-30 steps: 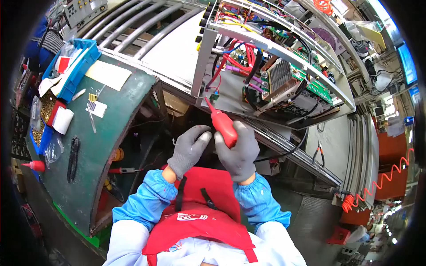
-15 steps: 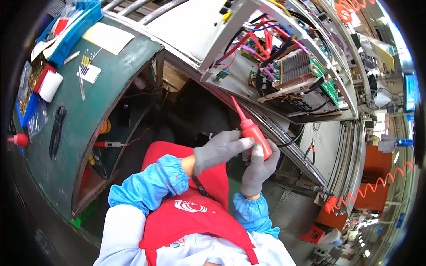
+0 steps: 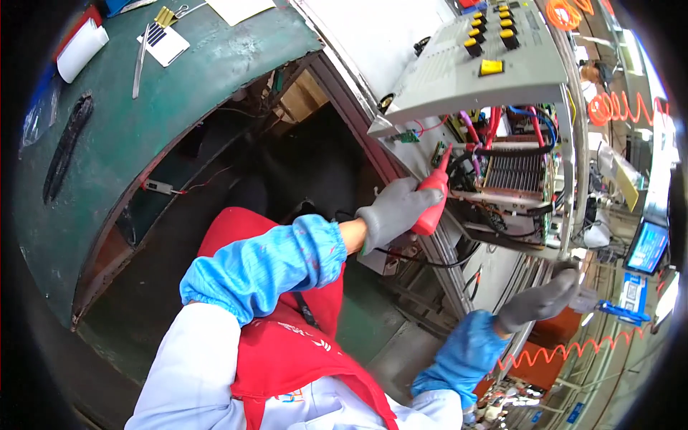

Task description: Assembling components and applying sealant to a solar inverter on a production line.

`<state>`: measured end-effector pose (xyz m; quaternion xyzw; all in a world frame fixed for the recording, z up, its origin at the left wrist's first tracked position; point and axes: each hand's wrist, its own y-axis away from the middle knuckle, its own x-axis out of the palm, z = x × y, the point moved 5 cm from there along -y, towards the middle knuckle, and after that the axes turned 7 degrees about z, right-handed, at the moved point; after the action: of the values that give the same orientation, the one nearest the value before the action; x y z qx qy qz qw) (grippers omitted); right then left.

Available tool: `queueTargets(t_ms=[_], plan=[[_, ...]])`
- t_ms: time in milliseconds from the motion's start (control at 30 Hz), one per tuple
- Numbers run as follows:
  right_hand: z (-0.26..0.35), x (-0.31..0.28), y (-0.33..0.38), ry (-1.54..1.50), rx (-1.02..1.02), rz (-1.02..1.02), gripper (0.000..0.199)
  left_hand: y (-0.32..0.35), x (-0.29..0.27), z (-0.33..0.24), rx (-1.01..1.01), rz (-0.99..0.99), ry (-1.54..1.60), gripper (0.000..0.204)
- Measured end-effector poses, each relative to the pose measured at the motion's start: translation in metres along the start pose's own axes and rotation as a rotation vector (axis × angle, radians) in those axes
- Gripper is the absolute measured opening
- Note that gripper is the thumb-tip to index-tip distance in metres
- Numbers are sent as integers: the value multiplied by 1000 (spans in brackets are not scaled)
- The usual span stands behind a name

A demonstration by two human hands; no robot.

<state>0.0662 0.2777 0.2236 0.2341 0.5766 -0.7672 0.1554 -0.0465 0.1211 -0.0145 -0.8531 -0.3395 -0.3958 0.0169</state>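
Nothing is legible: markings on the red apron [image 3: 287,362], lit screen [image 3: 648,246] and blue-white sign [image 3: 633,292] blur.

We wear a grey fabric left glove [image 3: 393,213] and a matching grey fabric right glove [image 3: 541,299]. Crinkled bright-blue cloth oversleeves [image 3: 266,266] with gathered cuffs cover our forearms, reddish specks marking the left one. Our loose white cloth coat [image 3: 188,369] shows beneath a red cloth bib apron [image 3: 294,369] with red shoulder straps [image 3: 254,414] and a white printed emblem [image 3: 322,345].
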Motion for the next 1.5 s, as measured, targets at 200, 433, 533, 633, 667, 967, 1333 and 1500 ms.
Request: queueTargets(t_ms=[200,433,533,633,667,967,1333,1500], plan=[[-97,66,-72,347,-303,327,39,-79,-14,-12,15,-67,-109,59],[-120,66,-75,314,-169,231,46,-106,-15,-13,301,-341,-383,60],[-124,65,-76,290,-88,283,43,-106,-12,-14,185,-328,-293,60],[-138,62,-78,374,-39,315,42,-112,-8,-11,26,-241,-296,59],[-144,61,-80,365,-97,282,40,-116,-7,-10,42,-279,-323,56],[-121,65,-71,309,-107,218,31,-92,-6,-35,172,-366,-622,36],[-106,71,-64,450,-375,142,33,-110,-8,-34,161,-398,-643,27],[-94,71,-57,669,-556,19,29,-108,-4,-36,205,-345,-826,30]])
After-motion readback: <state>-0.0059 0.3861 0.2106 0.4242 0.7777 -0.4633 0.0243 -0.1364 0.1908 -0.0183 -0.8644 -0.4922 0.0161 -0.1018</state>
